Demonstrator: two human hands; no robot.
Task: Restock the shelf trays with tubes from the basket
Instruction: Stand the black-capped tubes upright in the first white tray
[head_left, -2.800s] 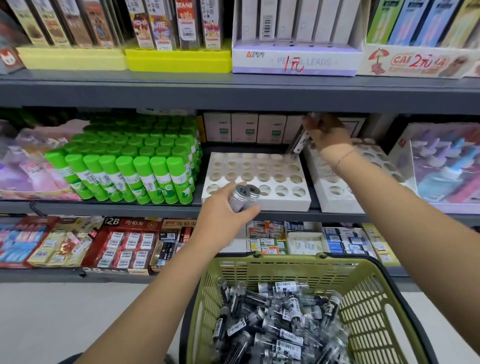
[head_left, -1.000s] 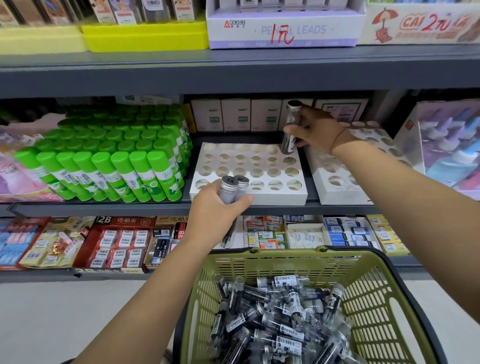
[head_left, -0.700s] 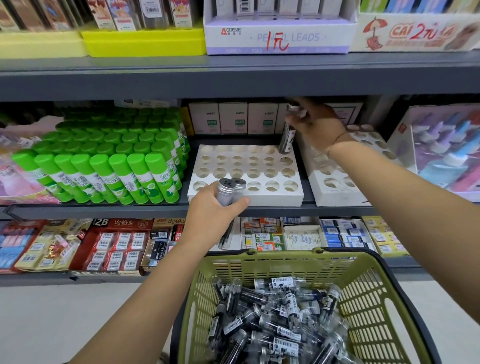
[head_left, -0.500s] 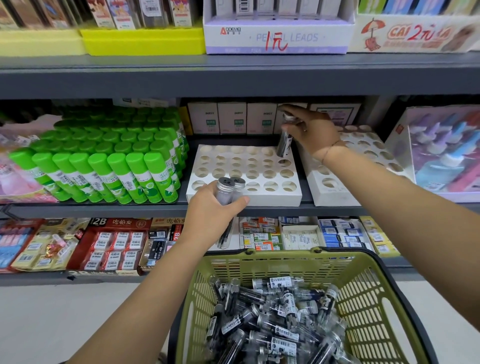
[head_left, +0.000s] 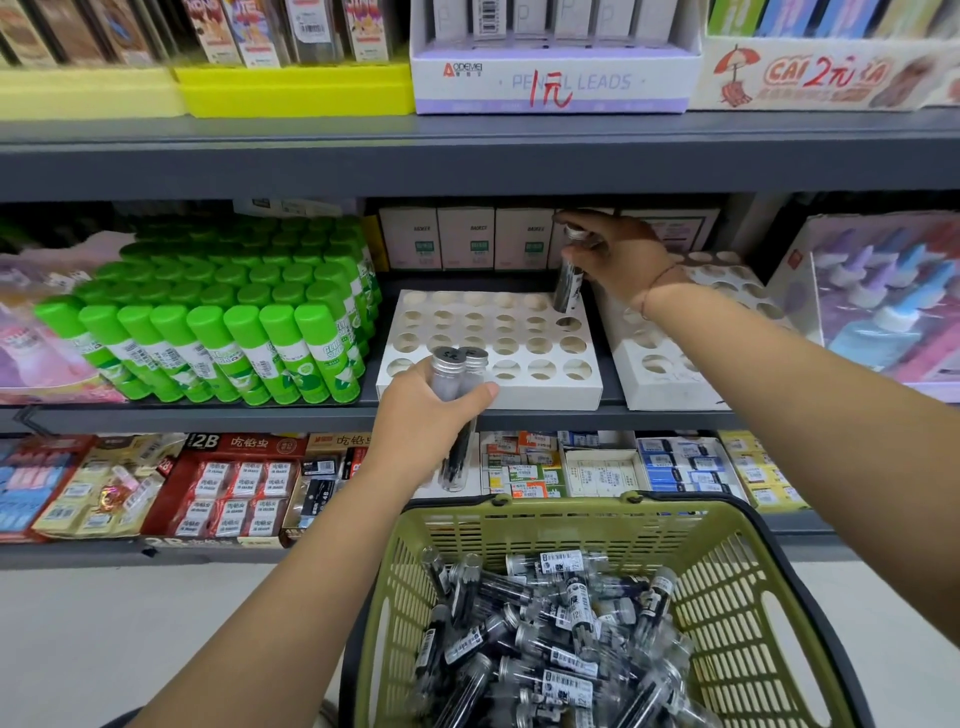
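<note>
Nearest, the green basket (head_left: 571, 512) lies heaped with loose tubes (head_left: 561, 649), so I judge the restocking has barely begun. Just above it the left hand (head_left: 431, 415) is curled round two spare tubes (head_left: 457, 374), caps up, in front of the near edge of the white tray (head_left: 493, 332), much as it was a second ago. The change is farther back. The right hand (head_left: 618, 254), fingers pinching the cap end of a single tube (head_left: 567, 286), has brought it down from under the upper shelf, and its foot now meets the tray's rear right corner hole, upright and seemingly just entering. Every other hole shows empty, as do those of the second tray (head_left: 675, 384) beside it, so this looks like the first tube seated, with many left.
</note>
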